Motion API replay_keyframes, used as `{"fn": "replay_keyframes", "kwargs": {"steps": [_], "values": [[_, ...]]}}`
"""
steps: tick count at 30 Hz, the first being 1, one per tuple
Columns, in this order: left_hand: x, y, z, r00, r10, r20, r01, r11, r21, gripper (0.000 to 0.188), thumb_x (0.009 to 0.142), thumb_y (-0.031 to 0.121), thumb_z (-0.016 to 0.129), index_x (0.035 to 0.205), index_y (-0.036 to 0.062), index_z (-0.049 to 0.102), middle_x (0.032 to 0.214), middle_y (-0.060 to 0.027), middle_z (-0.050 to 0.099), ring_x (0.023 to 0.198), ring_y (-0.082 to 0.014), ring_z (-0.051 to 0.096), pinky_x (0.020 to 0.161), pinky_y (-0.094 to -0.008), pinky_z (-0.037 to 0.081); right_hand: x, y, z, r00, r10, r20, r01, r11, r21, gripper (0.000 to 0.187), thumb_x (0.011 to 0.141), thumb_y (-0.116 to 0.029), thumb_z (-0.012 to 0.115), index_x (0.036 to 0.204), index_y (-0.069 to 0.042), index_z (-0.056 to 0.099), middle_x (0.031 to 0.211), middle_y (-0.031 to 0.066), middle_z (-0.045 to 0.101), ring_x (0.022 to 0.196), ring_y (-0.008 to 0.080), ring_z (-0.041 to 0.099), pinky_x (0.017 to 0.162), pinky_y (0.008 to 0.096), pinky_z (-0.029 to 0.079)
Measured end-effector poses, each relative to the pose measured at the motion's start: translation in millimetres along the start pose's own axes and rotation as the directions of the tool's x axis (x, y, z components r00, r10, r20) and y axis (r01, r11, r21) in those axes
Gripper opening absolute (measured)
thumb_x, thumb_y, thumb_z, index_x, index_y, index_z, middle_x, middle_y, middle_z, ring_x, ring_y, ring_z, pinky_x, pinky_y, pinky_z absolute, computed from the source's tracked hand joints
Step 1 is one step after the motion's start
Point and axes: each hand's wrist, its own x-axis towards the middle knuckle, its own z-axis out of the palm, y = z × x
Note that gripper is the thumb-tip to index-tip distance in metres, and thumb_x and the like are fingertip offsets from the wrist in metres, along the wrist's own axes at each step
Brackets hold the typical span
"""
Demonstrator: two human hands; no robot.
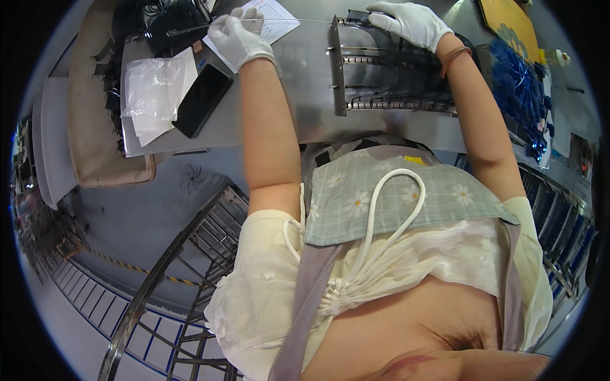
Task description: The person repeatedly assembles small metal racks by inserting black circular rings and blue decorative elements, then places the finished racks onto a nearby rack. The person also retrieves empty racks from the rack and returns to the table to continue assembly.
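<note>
My left hand (240,39), in a white glove, is closed on a thin metal rod (298,20). The rod runs rightward to the upper end of a metal rack's side plate (339,70); whether it passes through the plate is too small to tell. Dark, glossy sheets (397,79) fill the rack between rows of small metal pieces (375,60). My right hand (410,24), also gloved in white, lies over the rack's far edge with its fingers stretched out on the dark sheets. Its fingertips rest near the side plate.
Left on the steel table (289,120) lie a black phone (203,100), a clear plastic bag (152,89) on white paper, and a printed sheet (274,22). Black strips (162,25) pile at the far left. Shiny blue strips (524,89) lie right, near a yellow folder (505,25).
</note>
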Motion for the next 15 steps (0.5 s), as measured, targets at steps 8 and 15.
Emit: {"fn": "replay_keyframes", "kwargs": {"steps": [8,15], "values": [[-1.5,9.0,9.4,0.906,-0.033,0.423,0.068,0.995,-0.067,0.022,0.105,0.004,0.052,0.127,0.0079,0.054,0.109,-0.0095,0.064,0.096,-0.0243,0.067,0.087,-0.0398,0.059,2.2,-0.7,3.4,0.996,0.081,0.027,-0.079,0.995,-0.068,0.055,0.102,-0.054,0.049,0.133,-0.012,0.066,0.125,0.0206,0.070,0.115,0.0402,0.066,0.102,0.0427,0.050],[21.3,-31.5,-34.5,0.971,-0.216,0.102,0.235,0.941,-0.245,0.026,0.103,0.004,0.053,0.127,0.0140,0.050,0.115,-0.0144,0.061,0.101,-0.0308,0.065,0.089,-0.0489,0.058,5.7,6.0,8.6,1.000,0.012,0.001,-0.012,0.994,-0.105,0.055,0.103,-0.054,0.048,0.132,-0.011,0.066,0.124,0.0212,0.070,0.115,0.0406,0.065,0.101,0.0431,0.050]]}}
